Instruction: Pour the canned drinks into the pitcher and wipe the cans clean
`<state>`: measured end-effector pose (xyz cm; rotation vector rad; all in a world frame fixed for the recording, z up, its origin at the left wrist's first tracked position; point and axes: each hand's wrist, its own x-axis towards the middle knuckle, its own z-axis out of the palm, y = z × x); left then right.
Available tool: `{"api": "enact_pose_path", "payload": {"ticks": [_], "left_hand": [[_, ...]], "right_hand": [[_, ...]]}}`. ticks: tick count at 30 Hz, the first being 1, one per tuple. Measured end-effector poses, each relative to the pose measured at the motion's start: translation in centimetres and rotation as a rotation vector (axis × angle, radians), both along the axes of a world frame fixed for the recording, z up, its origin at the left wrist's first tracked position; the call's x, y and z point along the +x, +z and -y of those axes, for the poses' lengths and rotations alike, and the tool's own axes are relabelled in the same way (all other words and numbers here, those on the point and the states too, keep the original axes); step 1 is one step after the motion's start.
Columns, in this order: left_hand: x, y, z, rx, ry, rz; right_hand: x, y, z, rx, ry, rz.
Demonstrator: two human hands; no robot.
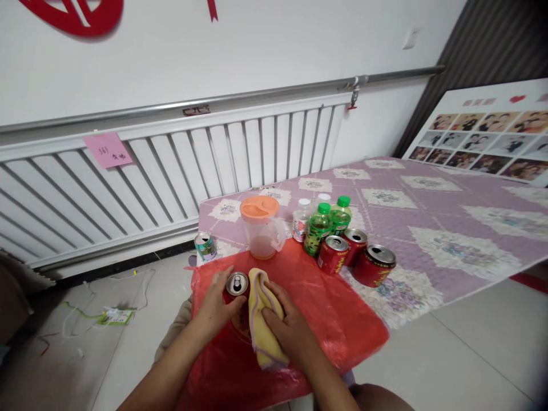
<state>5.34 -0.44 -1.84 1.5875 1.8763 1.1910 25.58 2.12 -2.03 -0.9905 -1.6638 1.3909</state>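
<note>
My left hand (222, 302) is wrapped round the upper part of a red drink can (237, 282), whose opened silver top faces up. In my right hand (285, 319) is a folded yellow cloth (262, 319) with a purple edge, pinched between thumb and fingers. The cloth is right beside the can and hides part of its side; whether it presses on the can I cannot tell. Both are over a red plastic sheet (317, 297) spread at the table's near end.
Behind stands a clear pitcher (262, 234) with an orange lid. Bottles with green caps (317, 231) and several red cans (374, 265) stand to its right. A small green can (205, 246) is near the left edge of the flowered tablecloth (449, 228). A white radiator (192, 165) lines the wall.
</note>
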Motion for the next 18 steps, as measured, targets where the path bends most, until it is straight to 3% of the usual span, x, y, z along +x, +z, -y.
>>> {"api": "enact_pose_path", "payload": {"ticks": [7,13,18], "left_hand": [[-0.3,0.1,0.0,-0.027,-0.07,0.193],[-0.4,0.9,0.0,-0.073,-0.187,0.214],[0.0,0.3,0.1,-0.069,-0.125,0.167]], "right_hand": [[-0.3,-1.2,-0.4,0.014,-0.005,0.139],[-0.2,-0.6,0.0,0.083,-0.012,-0.009],[-0.2,-1.0,-0.2,0.049,0.007,0.015]]}}
